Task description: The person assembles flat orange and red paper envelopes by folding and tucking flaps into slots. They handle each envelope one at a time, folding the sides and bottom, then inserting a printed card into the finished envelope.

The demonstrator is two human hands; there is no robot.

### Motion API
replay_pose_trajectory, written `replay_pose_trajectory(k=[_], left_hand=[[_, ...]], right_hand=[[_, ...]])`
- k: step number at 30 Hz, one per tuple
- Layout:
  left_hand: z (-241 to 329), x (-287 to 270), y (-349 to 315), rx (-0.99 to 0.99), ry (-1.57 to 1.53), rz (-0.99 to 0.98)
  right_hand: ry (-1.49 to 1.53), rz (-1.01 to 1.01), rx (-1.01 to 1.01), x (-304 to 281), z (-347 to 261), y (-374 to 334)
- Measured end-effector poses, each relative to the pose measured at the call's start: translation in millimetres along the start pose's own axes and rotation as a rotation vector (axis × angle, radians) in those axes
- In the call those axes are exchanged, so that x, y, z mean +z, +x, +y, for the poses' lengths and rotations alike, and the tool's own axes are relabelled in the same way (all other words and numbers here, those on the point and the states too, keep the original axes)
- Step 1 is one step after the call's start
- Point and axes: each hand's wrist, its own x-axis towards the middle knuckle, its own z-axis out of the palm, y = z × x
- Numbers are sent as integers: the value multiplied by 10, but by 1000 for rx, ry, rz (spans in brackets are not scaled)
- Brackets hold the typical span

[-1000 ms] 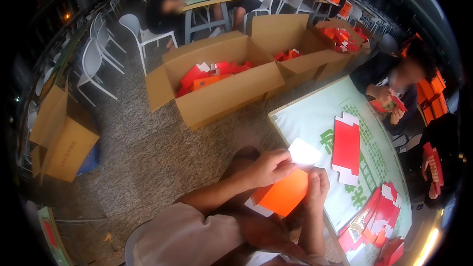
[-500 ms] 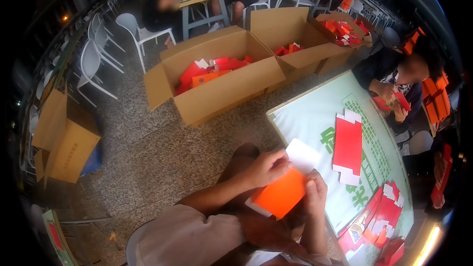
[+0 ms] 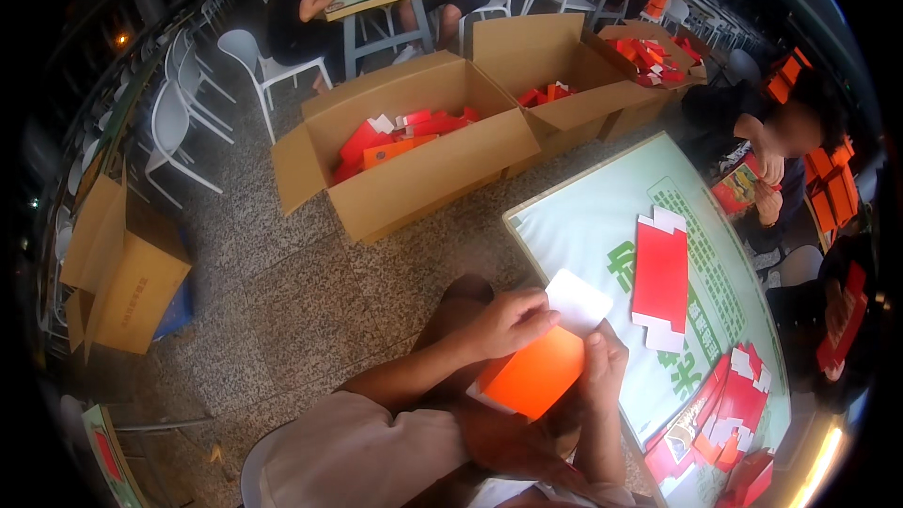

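Note:
Over my lap I hold an orange carton (image 3: 534,372) with a white flap sticking up at its far end. My left hand (image 3: 513,322) grips the upper left edge beside that flap, its fingers bent and thumb on the board. My right hand (image 3: 602,363) pinches the right side, thumb on the orange face. A flat red carton blank (image 3: 660,280) with white tabs lies on the green and white table (image 3: 574,216) to my right. More red cartons (image 3: 738,404), flattened and overlapping, lie at the table's near right.
Large open cardboard boxes (image 3: 442,174) with red and orange cartons stand ahead on the speckled floor. Another cardboard box (image 3: 141,273) is at the left. Across the table a person (image 3: 752,179) handles a carton. White chairs (image 3: 169,136) and seated people are farther off.
Both my hands keep nearly the same hold on the orange carton. The co-worker across the table has turned their carton, so a printed side shows.

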Motion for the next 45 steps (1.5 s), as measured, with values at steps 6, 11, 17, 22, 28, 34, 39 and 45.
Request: replay_pose_trajectory(k=[6,11,17,22,28,34,39,45], left_hand=[[66,28,25,-15,-53,132],[39,0,10,-20,-48,127],[-91,27,-12,-137,-212,88],[-136,-29,-13,-170,-233,-14],[-38,6,46,-139,-244,-13],[-58,-36,205,-85,-151,-29],[115,-100,553,83,-48,23],[449,-111,922,178,20,66]], right_hand=[[136,92,-8,81,-118,11],[99,39,-46,-8,-35,-12],[220,-110,1,-114,171,-29],[278,-121,99,-86,161,-16],[254,19,100,3,145,46],[303,18,85,-40,84,202],[25,-88,-182,-234,-148,500],[196,116,-253,-366,-664,915]])
